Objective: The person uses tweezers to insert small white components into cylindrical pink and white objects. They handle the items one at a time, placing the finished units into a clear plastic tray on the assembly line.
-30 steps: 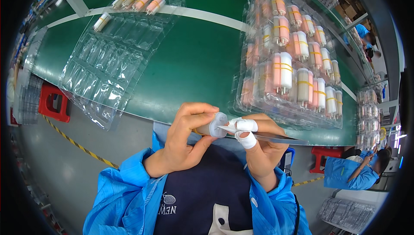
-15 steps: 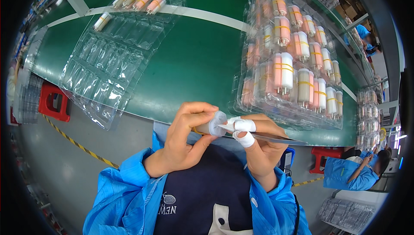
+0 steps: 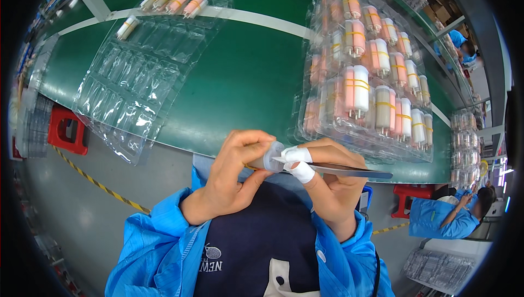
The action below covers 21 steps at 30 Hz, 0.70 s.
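Between the thumb and fingers of my left hand [image 3: 229, 180] is a grey cylinder with a translucent cap [image 3: 273, 158], lying on its side with the capped end turned to the right. My right hand [image 3: 335, 185], with white tape wrapped round its thumb and a finger, pinches metal tweezers [image 3: 363, 173]. Their pointed tip meets the face of the cap; whether it grips anything there is too small to tell. My left fingers hide most of the cylinder's body.
A clear plastic tray [image 3: 131, 73] lies at the left, with a few cylinders [image 3: 177, 2] in its far end. Stacked trays [image 3: 365, 139] of pink, white and grey banded cylinders stand at the right on the green table [image 3: 245, 73]. Red stools [image 3: 68, 129] flank it; a co-worker [image 3: 445, 215] sits right.
My right hand has shifted slightly left, and the tweezers' shaft shows more plainly, closer to level. My left hand and the capped cylinder have barely moved.
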### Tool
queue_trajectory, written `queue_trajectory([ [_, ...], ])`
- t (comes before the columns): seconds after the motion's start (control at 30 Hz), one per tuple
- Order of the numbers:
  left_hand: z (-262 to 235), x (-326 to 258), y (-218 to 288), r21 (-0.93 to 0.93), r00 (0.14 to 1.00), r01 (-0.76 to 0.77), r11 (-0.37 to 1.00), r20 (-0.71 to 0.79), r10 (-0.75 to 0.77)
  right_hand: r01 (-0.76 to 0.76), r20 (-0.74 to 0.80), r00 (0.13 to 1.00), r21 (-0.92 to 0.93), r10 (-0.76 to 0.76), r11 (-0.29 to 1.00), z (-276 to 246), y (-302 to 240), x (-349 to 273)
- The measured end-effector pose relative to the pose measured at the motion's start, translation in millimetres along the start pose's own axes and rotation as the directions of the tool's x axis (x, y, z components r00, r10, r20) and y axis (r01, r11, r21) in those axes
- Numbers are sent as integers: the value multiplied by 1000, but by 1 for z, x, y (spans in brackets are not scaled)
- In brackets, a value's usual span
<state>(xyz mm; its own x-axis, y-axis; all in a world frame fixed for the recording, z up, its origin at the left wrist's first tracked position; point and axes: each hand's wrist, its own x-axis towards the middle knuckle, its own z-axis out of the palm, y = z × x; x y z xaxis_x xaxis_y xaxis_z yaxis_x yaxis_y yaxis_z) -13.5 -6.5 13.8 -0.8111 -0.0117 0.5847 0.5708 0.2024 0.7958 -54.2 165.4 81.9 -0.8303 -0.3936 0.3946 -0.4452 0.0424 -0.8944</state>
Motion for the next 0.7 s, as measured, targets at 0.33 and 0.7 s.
queue_trajectory([
  [0.33,-6,4,-3,103,979,-156,982,149,140,-86,174,979,-123,107,989,-9,-17,12],
  [0.7,-8,3,7,-406,986,155,901,120,-115,-41,-85,995,222,61,974,1,-7,-2],
])
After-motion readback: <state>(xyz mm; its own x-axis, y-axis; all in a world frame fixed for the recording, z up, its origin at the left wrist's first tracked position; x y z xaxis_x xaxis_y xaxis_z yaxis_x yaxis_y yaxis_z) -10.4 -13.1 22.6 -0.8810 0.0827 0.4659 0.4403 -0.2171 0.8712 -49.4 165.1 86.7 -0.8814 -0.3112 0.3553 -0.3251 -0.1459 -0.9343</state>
